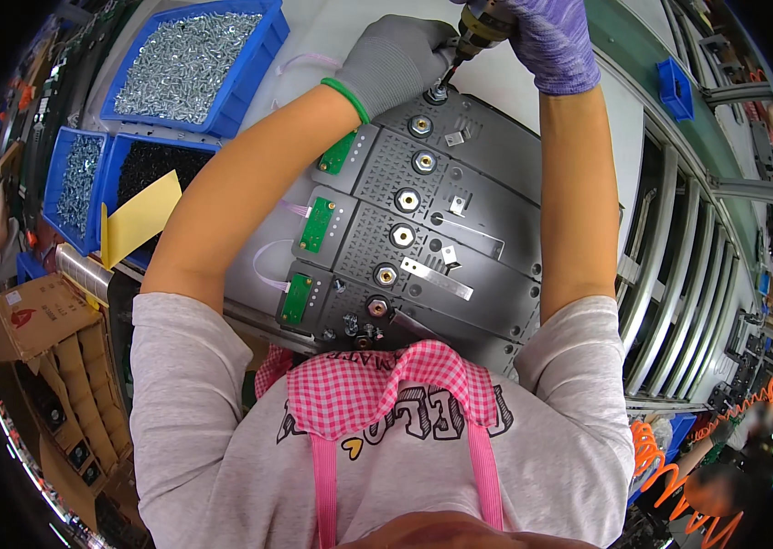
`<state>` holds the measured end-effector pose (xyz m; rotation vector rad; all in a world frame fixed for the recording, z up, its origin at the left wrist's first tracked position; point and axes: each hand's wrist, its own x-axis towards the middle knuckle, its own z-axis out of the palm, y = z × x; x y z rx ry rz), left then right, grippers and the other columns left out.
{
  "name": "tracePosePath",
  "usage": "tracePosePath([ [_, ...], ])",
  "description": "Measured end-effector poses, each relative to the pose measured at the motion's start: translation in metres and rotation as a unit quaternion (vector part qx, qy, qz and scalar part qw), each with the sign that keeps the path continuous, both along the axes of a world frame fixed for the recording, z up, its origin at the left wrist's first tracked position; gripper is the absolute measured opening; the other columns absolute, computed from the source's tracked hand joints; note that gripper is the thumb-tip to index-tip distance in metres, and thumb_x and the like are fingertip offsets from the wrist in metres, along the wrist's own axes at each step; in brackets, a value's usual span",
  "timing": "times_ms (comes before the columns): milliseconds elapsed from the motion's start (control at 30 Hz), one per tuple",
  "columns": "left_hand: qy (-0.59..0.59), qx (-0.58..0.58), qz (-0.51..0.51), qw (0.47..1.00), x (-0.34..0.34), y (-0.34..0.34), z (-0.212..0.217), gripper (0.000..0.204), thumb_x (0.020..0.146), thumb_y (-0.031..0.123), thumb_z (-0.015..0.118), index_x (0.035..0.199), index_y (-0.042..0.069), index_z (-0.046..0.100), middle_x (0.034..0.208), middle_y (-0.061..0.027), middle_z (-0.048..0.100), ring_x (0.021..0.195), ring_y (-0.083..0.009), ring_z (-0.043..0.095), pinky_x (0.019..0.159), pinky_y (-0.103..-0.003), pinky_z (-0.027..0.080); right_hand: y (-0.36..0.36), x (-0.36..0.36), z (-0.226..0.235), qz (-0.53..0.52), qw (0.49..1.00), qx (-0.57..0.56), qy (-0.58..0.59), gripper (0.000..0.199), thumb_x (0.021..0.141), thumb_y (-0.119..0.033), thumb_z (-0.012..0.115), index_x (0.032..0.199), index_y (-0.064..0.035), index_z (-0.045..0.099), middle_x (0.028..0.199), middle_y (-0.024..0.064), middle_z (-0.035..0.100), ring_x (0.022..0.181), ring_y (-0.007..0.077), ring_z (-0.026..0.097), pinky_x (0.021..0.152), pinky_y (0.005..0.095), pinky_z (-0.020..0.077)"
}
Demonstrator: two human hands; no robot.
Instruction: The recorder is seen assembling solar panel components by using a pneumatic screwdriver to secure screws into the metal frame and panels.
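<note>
In a purple glove, my right hand (556, 44) is wrapped round a power screwdriver (483, 29) at the far edge of the work. Its bit points down at a hex nut fitting (436, 93) on the farthest dark grey panel (502, 137). My left hand (402, 62), gloved in grey with a green cuff, has its fingers closed beside the bit; what they pinch is hidden. Nearer to me lie several more grey panels with hex nuts (407, 199), small green circuit boards (317, 225) and metal brackets (438, 278). Loose screws (351, 324) lie on the nearest panel.
Left of the panels stand a large blue bin (263, 57) of silver screws, a smaller blue bin (64, 139) of screws and one with black screws (160, 165). A yellow card (141, 218) leans there. Metal rails (663, 265) run on the right; a cardboard box (50, 316) sits lower left.
</note>
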<state>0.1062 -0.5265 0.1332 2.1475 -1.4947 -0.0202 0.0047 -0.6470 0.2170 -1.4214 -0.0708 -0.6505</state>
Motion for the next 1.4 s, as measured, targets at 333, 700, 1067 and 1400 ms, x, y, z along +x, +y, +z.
tracePosePath([
  [333,0.016,-0.060,0.005,0.998,-0.005,0.001,-0.008,0.026,0.091,0.031,0.053,0.094,0.014,0.074,0.081,-0.0119,0.070,0.076,-0.0318,0.068,0.073,-0.043,0.054,0.004,-0.001,0.005,-0.008,1.000,-0.007,0.021,0.036,0.080,-0.018,0.079,0.106,-0.0076,0.056,0.083,0.0079,0.069,0.060,0.0118,0.060,0.053,0.0253,0.0487],
  [700,0.021,-0.062,0.015,0.998,-0.006,0.001,-0.011,0.025,0.090,0.029,0.054,0.094,0.014,0.073,0.082,-0.0107,0.070,0.078,-0.0316,0.068,0.074,-0.042,0.054,0.006,-0.001,0.000,0.011,1.000,-0.016,0.017,0.039,0.078,-0.019,0.082,0.106,-0.0073,0.058,0.083,0.0079,0.069,0.063,0.0114,0.061,0.055,0.0252,0.0495],
  [1067,0.205,-0.100,-0.025,0.973,-0.003,0.004,-0.023,0.026,0.092,0.028,0.051,0.096,0.011,0.071,0.086,-0.0102,0.070,0.082,-0.0296,0.067,0.077,-0.040,0.053,0.009,-0.003,0.002,0.043,0.998,0.014,0.037,0.037,0.077,-0.018,0.082,0.104,-0.0077,0.059,0.085,0.0082,0.069,0.064,0.0112,0.062,0.056,0.0250,0.0498],
  [1400,0.270,-0.096,-0.046,0.957,-0.002,-0.001,-0.039,0.028,0.097,0.013,0.052,0.117,-0.001,0.066,0.099,-0.0080,0.073,0.093,-0.0130,0.069,0.088,-0.028,0.054,0.001,0.001,-0.012,0.087,0.994,0.060,-0.003,0.036,0.077,-0.017,0.082,0.100,-0.0071,0.056,0.073,0.0027,0.058,0.058,0.0133,0.058,0.052,0.0263,0.0481],
])
